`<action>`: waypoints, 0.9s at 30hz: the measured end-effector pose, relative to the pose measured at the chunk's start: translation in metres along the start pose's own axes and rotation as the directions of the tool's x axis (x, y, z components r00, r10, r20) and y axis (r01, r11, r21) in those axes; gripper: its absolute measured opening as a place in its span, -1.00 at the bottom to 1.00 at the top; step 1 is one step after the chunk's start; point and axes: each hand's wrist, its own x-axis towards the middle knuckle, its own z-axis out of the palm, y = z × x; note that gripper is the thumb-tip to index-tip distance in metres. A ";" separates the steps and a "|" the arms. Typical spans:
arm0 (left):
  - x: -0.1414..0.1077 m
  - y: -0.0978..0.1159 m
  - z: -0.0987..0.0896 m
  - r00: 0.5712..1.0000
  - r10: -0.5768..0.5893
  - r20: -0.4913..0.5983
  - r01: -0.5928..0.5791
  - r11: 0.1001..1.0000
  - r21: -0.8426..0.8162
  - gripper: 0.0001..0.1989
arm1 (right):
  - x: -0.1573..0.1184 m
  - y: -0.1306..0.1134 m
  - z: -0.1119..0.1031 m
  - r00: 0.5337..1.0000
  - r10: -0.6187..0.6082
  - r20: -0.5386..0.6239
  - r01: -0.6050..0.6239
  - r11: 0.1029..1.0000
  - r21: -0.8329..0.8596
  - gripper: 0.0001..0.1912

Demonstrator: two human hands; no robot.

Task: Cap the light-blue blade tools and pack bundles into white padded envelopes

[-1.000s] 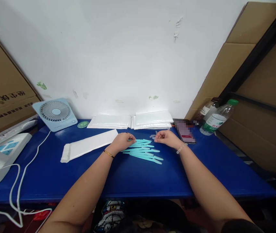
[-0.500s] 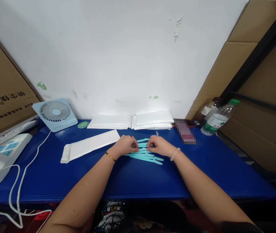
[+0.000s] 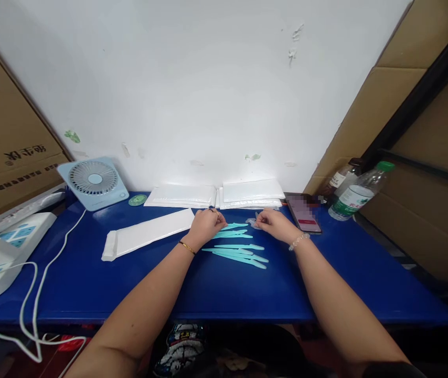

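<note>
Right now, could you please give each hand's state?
Left hand: curled at a turquoise stick; grip unclear.
Right hand: curled at clear pieces; grip unclear.

Hands and turquoise sticks: positions altering.
Left hand point(image 3: 205, 227), one: shifting from the middle of the turquoise sticks point(image 3: 234, 246), where it was half a second ago, toward the wall, its fingers now meeting at the left end of the uppermost stick point(image 3: 236, 226). Right hand point(image 3: 274, 224), one: parting from the left, leaving the sticks and returning to the small clear pieces point(image 3: 252, 222), partly covering them. Sticks, several: separating into an upper and a lower group, a blue gap now showing where they were lying closer together a second ago.
</note>
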 end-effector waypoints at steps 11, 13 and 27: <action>-0.016 0.012 -0.008 0.950 0.203 0.237 -0.191 0.979 -0.071 -0.71 | -0.018 -0.016 -0.007 0.929 -0.066 0.364 0.021 0.992 0.128 -0.78; -0.017 0.012 -0.007 0.942 0.212 0.259 -0.206 0.977 -0.053 -0.75 | -0.018 -0.020 -0.005 0.921 -0.046 0.386 0.011 0.996 0.092 -0.82; -0.004 0.001 -0.004 0.996 0.057 0.074 -0.062 0.996 0.058 -0.85 | -0.003 -0.002 -0.003 0.990 -0.058 0.127 0.051 0.997 0.062 -0.87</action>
